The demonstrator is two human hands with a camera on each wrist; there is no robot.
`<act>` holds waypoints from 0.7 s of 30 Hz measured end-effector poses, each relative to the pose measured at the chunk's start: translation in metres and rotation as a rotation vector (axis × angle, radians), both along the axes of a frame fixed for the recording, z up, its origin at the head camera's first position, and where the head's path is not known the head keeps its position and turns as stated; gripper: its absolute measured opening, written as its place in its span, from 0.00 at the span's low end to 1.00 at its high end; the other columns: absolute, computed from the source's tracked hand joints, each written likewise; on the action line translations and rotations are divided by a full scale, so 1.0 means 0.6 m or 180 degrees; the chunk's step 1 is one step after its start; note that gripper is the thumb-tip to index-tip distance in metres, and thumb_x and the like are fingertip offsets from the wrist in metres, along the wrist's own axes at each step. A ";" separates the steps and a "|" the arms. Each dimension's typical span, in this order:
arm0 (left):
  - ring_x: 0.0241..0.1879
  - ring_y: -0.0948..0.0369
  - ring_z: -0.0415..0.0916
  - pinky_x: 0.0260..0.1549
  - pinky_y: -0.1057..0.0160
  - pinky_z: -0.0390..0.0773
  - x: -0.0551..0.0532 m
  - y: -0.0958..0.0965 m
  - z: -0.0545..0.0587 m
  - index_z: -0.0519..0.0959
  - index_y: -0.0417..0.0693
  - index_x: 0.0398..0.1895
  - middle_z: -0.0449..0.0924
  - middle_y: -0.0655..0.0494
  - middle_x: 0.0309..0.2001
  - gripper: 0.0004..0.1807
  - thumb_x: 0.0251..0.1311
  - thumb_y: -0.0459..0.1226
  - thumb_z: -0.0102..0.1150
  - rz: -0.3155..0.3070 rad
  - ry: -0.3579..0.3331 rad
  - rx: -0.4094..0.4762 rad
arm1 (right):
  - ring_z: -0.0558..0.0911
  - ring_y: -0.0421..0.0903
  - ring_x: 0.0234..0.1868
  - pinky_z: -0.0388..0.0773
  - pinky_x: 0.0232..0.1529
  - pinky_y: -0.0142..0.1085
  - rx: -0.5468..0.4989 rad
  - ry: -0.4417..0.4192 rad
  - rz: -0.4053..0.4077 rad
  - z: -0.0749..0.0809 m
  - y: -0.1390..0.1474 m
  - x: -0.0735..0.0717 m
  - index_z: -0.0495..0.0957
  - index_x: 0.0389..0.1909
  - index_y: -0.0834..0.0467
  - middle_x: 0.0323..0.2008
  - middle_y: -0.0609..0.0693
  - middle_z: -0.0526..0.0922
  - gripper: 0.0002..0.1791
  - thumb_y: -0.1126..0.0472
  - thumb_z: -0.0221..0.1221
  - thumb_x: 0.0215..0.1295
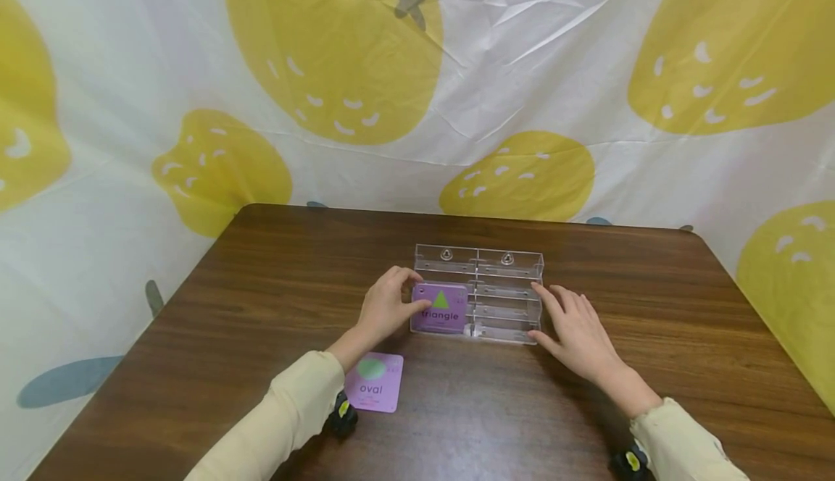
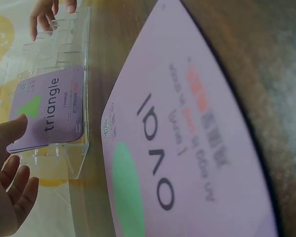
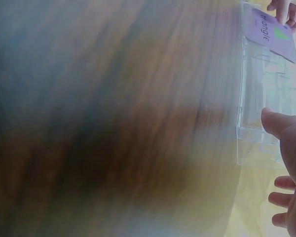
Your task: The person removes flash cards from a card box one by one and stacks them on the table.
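The left hand [image 1: 386, 303] pinches the triangle card [image 1: 445, 308] at the clear rack's [image 1: 502, 334] front left; tilting could jam it. The right hand [image 1: 575, 330], spread loosely alongside without gripping, may let the rack skid.

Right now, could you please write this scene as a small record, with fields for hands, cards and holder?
left hand: thumb on the front of the triangle card
right hand: thumb and fingers spread at the holder's right side
triangle card: purple, at the holder's left column
oval card: flat on the table, near the left wrist
holder: clear, two columns
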State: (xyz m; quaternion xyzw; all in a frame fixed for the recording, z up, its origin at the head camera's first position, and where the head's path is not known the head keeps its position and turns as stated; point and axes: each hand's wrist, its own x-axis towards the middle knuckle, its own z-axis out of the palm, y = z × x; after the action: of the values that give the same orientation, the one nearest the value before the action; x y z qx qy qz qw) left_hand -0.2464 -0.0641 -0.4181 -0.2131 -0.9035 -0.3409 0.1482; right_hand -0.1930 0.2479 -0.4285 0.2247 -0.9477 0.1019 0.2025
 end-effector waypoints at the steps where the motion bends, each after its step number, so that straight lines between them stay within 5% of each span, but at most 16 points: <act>1: 0.32 0.61 0.71 0.31 0.66 0.71 -0.001 0.000 0.000 0.76 0.46 0.38 0.74 0.53 0.33 0.20 0.41 0.42 0.71 0.0004 -0.0025 0.0024 | 0.68 0.64 0.51 0.59 0.53 0.61 -0.0001 0.0009 0.0005 0.000 0.000 0.000 0.58 0.64 0.60 0.52 0.67 0.66 0.43 0.53 0.67 0.49; 13: 0.28 0.63 0.70 0.28 0.68 0.71 -0.009 0.005 -0.003 0.75 0.45 0.32 0.74 0.57 0.28 0.17 0.40 0.39 0.72 -0.0013 -0.0315 0.0446 | 0.68 0.64 0.51 0.60 0.52 0.60 -0.0008 0.0025 0.0020 0.001 0.000 0.000 0.58 0.64 0.61 0.51 0.67 0.66 0.43 0.53 0.67 0.49; 21: 0.25 0.65 0.70 0.26 0.69 0.71 -0.018 0.002 -0.006 0.76 0.45 0.28 0.75 0.57 0.25 0.13 0.42 0.38 0.70 -0.0056 -0.0313 0.0593 | 0.67 0.64 0.51 0.60 0.53 0.60 -0.0019 -0.0014 0.0009 0.002 -0.001 0.001 0.58 0.64 0.61 0.52 0.67 0.66 0.43 0.53 0.67 0.49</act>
State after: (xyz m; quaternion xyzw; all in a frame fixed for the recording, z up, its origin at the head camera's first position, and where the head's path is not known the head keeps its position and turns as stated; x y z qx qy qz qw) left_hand -0.2569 -0.0630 -0.4214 -0.1893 -0.8722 -0.4348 0.1199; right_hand -0.1924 0.2476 -0.4274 0.2251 -0.9475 0.1054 0.2009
